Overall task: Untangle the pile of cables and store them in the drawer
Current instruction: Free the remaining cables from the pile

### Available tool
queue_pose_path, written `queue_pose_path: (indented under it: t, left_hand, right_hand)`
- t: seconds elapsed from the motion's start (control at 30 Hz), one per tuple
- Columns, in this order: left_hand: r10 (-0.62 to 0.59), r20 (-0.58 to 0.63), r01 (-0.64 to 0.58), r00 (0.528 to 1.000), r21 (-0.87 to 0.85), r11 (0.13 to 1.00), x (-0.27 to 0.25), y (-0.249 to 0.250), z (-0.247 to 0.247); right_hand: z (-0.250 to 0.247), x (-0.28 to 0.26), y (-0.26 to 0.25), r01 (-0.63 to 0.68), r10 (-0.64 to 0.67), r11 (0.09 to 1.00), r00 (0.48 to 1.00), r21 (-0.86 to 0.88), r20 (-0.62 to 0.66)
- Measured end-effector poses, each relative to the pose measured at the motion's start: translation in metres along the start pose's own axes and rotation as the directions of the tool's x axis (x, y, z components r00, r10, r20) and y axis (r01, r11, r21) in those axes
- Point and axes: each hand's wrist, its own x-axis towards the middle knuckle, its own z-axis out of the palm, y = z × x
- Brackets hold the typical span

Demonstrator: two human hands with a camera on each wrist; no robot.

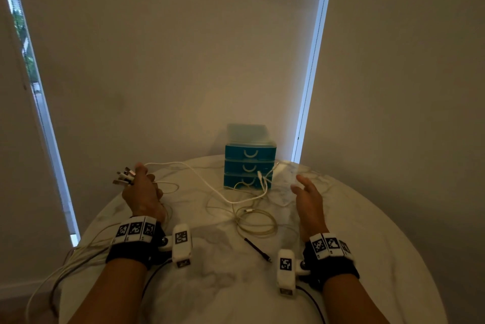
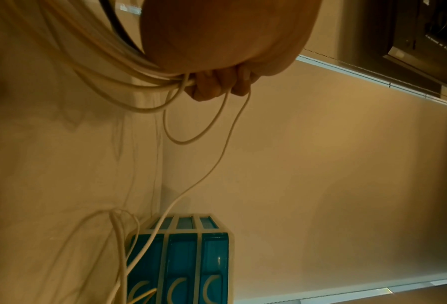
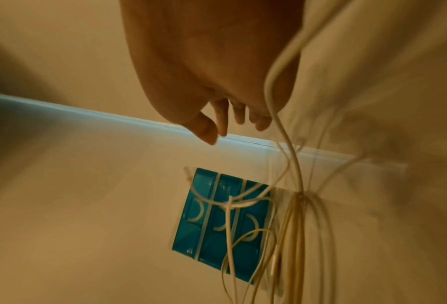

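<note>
My left hand [image 1: 143, 187] grips a bundle of white cables [image 2: 149, 82] at the table's far left, and their plug ends [image 1: 123, 178] stick out past the fingers. From the fist the cables trail back off the near left edge and across the table. A white cable [image 1: 210, 187] runs to the teal three-drawer unit [image 1: 249, 166], all three drawers closed. More cables [image 1: 258, 221] lie coiled at the centre. My right hand [image 1: 305, 188] hovers with fingers spread, right of the drawer unit [image 3: 222, 222], holding nothing.
A thin black stylus-like rod [image 1: 257, 246] lies on the round white marble table [image 1: 354, 231] near its centre. The drawer unit stands at the table's far edge against a closed blind. A strip of window [image 1: 23, 48] shows at the left.
</note>
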Motion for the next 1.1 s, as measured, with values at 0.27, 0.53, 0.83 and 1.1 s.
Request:
queue_pose_path:
  t: [0.27,0.53,0.83,1.1]
  left_hand:
    - [0.007,0.024,-0.007,1.000,-0.010,1.000,-0.002,-0.003,0.002]
    - [-0.010,0.007,0.010,1.000,-0.018,1.000,0.001,0.002,0.000]
    - [0.007,0.003,-0.007,1.000,-0.041,0.999,-0.003,0.005,-0.001]
    - [0.003,-0.004,-0.003,1.000,-0.022,1.000,-0.008,0.009,0.001]
  right_hand:
    - [0.013,-0.011,0.003,0.142,0.014,0.915,0.925,-0.378,0.380]
    - [0.026,0.000,0.001,0.211,0.134,0.574,0.929,-0.791,0.345]
    - [0.011,0.015,-0.110,0.475,0.321,0.170,0.802,-0.864,0.504]
    - [-0.002,0.039,-0.139,0.388,-0.019,0.270,0.917,-0.881,0.398]
